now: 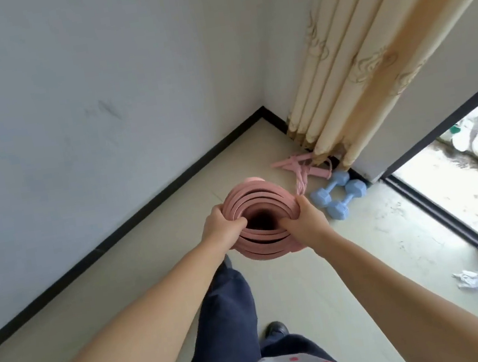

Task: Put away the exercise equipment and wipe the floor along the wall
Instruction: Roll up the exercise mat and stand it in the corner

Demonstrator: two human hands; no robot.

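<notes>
Both hands, left hand & right hand, gripped the rolled pink mat by its rim w/ fingers hooked inside; loose coils could've unrolled.

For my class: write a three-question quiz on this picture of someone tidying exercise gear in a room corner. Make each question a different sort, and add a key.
1. True or false: both the left hand and the right hand grip the rolled pink mat.
2. Multiple choice: where do the blue dumbbells lie? A) inside the mat roll; B) on the floor near the curtain; C) in the right hand.
3. Fill in: the crumpled white paper lies on the ____.

Key
1. True: fingers of each hand curl over the roll's end.
2. B: beside the pink skipping rope.
3. Floor, by the door frame on the right.
</notes>
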